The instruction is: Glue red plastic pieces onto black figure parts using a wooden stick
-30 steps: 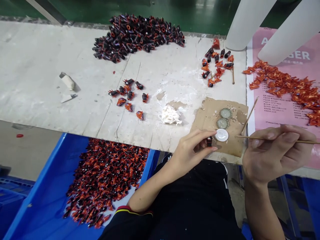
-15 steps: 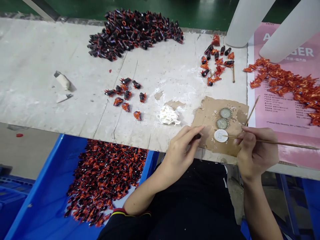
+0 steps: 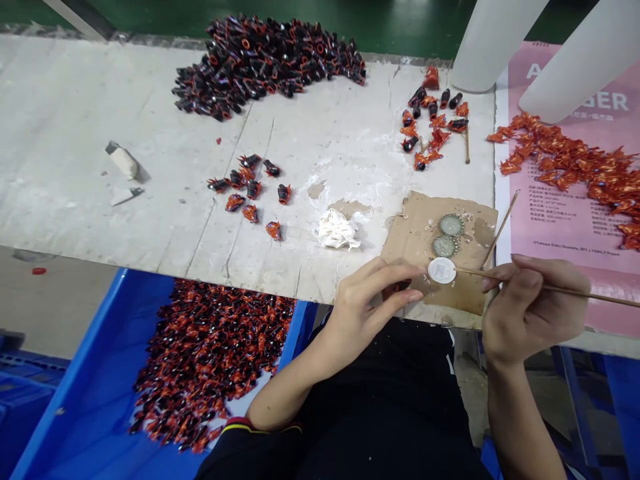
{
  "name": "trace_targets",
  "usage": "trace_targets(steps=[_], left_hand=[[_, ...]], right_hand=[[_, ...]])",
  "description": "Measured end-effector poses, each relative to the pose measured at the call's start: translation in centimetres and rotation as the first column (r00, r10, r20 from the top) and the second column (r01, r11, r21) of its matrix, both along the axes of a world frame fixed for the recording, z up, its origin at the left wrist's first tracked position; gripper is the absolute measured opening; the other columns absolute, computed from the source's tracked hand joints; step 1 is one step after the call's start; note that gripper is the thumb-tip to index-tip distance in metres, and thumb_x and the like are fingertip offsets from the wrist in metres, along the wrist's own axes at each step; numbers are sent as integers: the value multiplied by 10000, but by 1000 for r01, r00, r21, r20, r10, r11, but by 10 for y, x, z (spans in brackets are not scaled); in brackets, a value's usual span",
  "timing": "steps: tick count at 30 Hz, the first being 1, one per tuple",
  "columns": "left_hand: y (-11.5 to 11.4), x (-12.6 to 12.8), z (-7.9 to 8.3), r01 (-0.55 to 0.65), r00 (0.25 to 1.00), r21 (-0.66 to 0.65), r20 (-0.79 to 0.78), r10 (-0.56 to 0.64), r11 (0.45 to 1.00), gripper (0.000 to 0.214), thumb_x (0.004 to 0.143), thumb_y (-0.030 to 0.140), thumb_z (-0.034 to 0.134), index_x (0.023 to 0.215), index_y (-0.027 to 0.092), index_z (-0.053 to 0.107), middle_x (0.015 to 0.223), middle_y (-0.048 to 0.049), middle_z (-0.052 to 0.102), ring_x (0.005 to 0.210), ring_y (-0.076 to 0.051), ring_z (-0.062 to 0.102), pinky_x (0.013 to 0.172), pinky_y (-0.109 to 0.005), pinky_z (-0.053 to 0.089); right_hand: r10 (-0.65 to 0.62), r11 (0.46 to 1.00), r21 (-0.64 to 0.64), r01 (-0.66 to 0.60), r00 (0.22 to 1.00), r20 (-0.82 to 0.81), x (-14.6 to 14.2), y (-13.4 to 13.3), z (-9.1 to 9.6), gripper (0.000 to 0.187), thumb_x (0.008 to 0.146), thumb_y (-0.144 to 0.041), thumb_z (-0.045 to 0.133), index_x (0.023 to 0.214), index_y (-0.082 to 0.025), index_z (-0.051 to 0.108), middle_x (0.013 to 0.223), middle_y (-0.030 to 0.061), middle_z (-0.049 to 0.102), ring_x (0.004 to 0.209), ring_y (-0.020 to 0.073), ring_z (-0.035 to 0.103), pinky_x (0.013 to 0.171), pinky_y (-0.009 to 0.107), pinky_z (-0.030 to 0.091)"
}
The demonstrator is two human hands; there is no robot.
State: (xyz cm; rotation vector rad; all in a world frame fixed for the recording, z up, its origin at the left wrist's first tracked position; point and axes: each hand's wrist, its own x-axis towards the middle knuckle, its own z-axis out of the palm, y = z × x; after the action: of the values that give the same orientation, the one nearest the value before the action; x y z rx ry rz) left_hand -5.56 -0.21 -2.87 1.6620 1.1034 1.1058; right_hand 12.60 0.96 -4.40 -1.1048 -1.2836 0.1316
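My left hand [image 3: 373,300] is pinched closed at the table's front edge on a small dark piece that barely shows between thumb and fingers. My right hand [image 3: 535,307] grips a thin wooden stick [image 3: 565,288]; the stick's tip points left and reaches a small white cap [image 3: 442,270]. That cap lies on a brown cardboard scrap [image 3: 475,293], below two greenish round caps [image 3: 447,235].
A blue bin [image 3: 95,400] at lower left holds a heap of black-and-orange pieces [image 3: 210,353]. More such pieces lie in a big far pile [image 3: 270,60] and small clusters [image 3: 250,190]. Orange wrappers [image 3: 575,163] cover a pink sheet [image 3: 565,227]. Crumpled white tissue [image 3: 339,230] and two white tubes [image 3: 495,40] stand nearby.
My right hand drew back to the right a little, the stick's tip still at the white cap. My left hand shifted right toward the cap with its fingers closed.
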Motion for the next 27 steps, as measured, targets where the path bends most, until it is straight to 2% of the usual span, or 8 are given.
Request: trace_targets(steps=[3, 7, 10, 15, 23, 27], left_hand=[[1, 3, -3, 78, 992, -38, 99, -74, 996, 247, 859, 200, 687, 1100, 251, 678, 900, -28, 666, 753, -129, 614, 703, -237, 542], [0, 9, -10, 100, 987, -115, 137, -84, 988, 323, 858, 218, 687, 1178, 246, 644, 891, -44, 661, 741, -146, 624, 687, -264, 560], [-1, 13, -14, 112, 979, -156, 189, -81, 982, 269, 871, 226, 664, 1139, 216, 660, 882, -53, 679, 734, -154, 643, 712, -285, 583], [-2, 16, -14, 114, 970, -193, 235, -67, 975, 275, 844, 200, 692, 1118, 201, 677, 876, -46, 723, 742, -159, 676, 734, -276, 593], [-3, 15, -10, 112, 981, -225, 183, -71, 968, 293, 862, 221, 675, 1150, 166, 677, 944, -72, 735, 819, -181, 699, 792, -283, 595], [-3, 15, -11, 112, 982, -218, 173, -75, 969, 296, 864, 227, 676, 1153, 168, 677, 940, -73, 737, 821, -184, 700, 785, -281, 593]], right_hand=[[1, 998, -66, -15, 979, -206, -4, 1, 9, 87, 938, -263, 576, 930, -224, 653, 657, -37, 532, 462, 87, 488, 410, 244, 403], [-14, 996, -85, -22, 913, -409, -6, 3, 17, 72, 911, -294, 625, 877, -233, 645, 629, -45, 488, 475, 87, 453, 394, 225, 362], [4, 995, -88, -48, 897, -442, -8, 3, 18, 103, 930, -291, 593, 851, -238, 634, 637, -52, 457, 446, 69, 397, 375, 213, 326], [196, 968, -61, -244, 882, -428, -19, -2, 13, 102, 952, -250, 551, 892, -219, 629, 644, -47, 476, 433, 67, 405, 357, 203, 309], [279, 907, -125, -401, 797, -536, -28, -8, 8, 107, 951, -250, 559, 931, -247, 665, 670, -45, 541, 477, 76, 471, 411, 207, 403], [276, 902, -148, -406, 804, -527, -27, -10, 7, 127, 952, -220, 550, 952, -247, 674, 682, -41, 565, 492, 83, 511, 446, 230, 464]])
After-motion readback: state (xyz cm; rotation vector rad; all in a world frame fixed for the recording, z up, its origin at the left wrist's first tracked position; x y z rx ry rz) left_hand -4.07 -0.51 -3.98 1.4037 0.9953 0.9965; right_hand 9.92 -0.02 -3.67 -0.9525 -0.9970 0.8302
